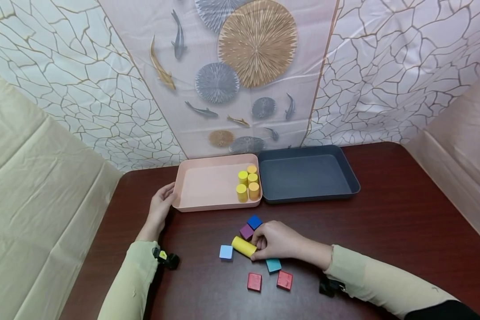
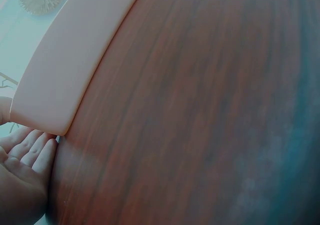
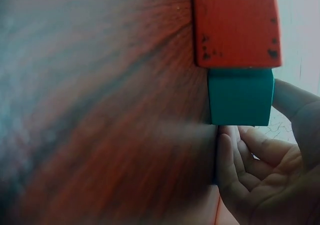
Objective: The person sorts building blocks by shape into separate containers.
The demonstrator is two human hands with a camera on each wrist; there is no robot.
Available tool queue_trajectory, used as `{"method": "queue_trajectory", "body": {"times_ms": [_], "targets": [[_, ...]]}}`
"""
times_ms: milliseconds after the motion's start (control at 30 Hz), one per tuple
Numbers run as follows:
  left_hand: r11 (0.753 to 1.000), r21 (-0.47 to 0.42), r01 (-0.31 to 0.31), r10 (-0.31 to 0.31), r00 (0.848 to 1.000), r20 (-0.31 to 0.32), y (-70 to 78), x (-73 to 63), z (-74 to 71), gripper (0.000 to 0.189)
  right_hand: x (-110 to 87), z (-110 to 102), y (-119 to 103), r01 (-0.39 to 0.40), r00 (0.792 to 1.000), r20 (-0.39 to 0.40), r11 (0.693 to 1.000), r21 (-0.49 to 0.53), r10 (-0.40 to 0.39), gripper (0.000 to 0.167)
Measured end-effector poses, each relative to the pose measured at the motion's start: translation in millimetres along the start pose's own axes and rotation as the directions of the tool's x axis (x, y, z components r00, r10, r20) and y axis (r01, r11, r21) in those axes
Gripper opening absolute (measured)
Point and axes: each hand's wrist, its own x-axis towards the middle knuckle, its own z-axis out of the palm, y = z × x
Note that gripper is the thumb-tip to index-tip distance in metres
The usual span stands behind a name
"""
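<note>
My left hand (image 1: 161, 207) rests at the left end of the pink tray (image 1: 208, 207), thumb at the rim and fairly straight fingers (image 2: 42, 157) along the outer wall. At the table's middle, my right hand (image 1: 282, 241) pinches the right end of a yellow cylinder (image 1: 242, 245) lying on its side between thumb and curled fingers. In the right wrist view a teal block (image 3: 241, 97) and a red block (image 3: 237, 27) hide the cylinder. A purple block (image 1: 246, 231) and a dark blue block (image 1: 254, 222) sit just beyond these fingers.
Several yellow and orange-yellow cylinders (image 1: 242, 193) stand upright at the pink tray's right end. A dark grey tray (image 1: 304, 171) adjoins it on the right. Nearby lie a light blue block (image 1: 226, 252) and another red block (image 1: 254, 282). Patterned cloth (image 1: 240, 111) hangs behind the table.
</note>
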Motion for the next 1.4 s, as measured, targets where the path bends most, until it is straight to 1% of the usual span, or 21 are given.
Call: {"method": "queue_trajectory", "body": {"times_ms": [400,700,1033,1400], "targets": [[1.000,0.001,0.016,-0.016,1.000,-0.001,1.8,-0.9,-0.7,0.053,-2.0,-3.2,-1.5,0.004,1.000,-0.020,0.999,0.033,-0.003,0.019],[1.000,-0.007,0.006,-0.006,1.000,-0.011,1.4,-0.9,0.4,0.053,-2.5,-3.8,-2.2,-0.012,1.000,-0.026,0.998,0.068,0.013,0.020],[1.000,-0.013,0.018,-0.018,1.000,-0.004,0.9,0.8,-1.2,0.052,-2.1,-5.1,-3.4,0.026,0.995,-0.099,0.995,0.097,-0.016,0.019],[1.000,-0.007,0.015,-0.015,1.000,-0.001,1.5,0.3,-1.7,0.052,-0.4,-8.0,-7.3,0.026,0.991,-0.133,0.992,0.120,-0.010,0.020]]}}
